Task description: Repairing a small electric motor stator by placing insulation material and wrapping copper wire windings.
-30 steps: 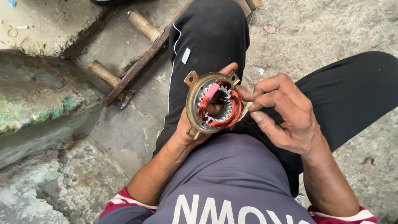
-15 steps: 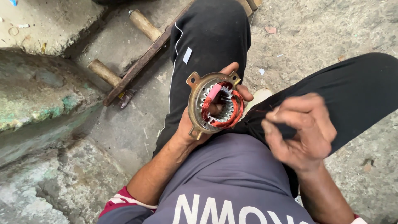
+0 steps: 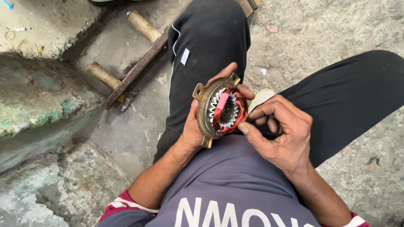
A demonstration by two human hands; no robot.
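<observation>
Far left, rough concrete ledge (image 3: 38, 96) with greenish stains, unchanged across the frames. Next to it on the floor (image 3: 126, 138) a wooden ladder-like frame (image 3: 134, 69) with round rungs lies diagonal, same spot as before, nobody touching it. Centre: left hand (image 3: 194, 126) cups a motor stator (image 3: 221, 110) from behind and below, thumb along its left rim, fingers (image 3: 229, 69) curled over the top edge, so it is clenched round the metal ring; grip and position match the earlier frames, held just above the lap, over the dark trouser leg (image 3: 202, 46). Stator shows a brass-coloured ring with mounting ears, toothed steel core, red-copper winding (image 3: 237, 115) bundled on the right side, a pink strip (image 3: 222, 101) across the upper coil. Change: right hand (image 3: 282, 134) was on the coil one second ago, swung away and blurred half a second ago, now back at the stator, thumb tip touching the lower right of the winding, index curled near the coil's right edge; other fingers folded in. Cannot tell whether it pinches a wire end or anything small. Reads as a repeated pull-and-return stroke on the winding, coil work ongoing, not finished. Right: other trouser leg, gritty floor with small scraps.
</observation>
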